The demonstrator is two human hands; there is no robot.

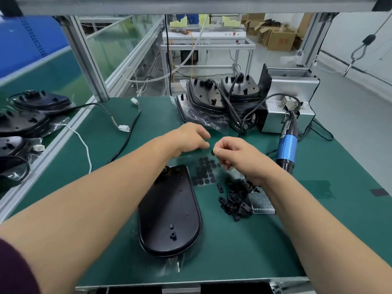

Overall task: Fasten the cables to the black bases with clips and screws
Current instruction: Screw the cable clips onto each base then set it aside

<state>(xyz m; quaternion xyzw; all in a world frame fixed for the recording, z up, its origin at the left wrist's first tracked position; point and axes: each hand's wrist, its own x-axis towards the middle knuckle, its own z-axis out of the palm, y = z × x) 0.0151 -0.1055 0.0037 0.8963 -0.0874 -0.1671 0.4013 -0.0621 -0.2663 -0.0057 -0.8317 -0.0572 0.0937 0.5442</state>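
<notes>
Right hand (pixel 233 158) pinches a small black pad (pixel 212 152), left hand (pixel 191 139) curled just beside it, its hold unclear, black base (pixel 169 211) lies on green mat (pixel 233 251), clip pile (pixel 235 200) just right of it

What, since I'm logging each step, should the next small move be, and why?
Probably carry the pad that the right hand pinches down to the base: the pad is held above the sheet, and the base lies nearby, beside the clips.
</notes>
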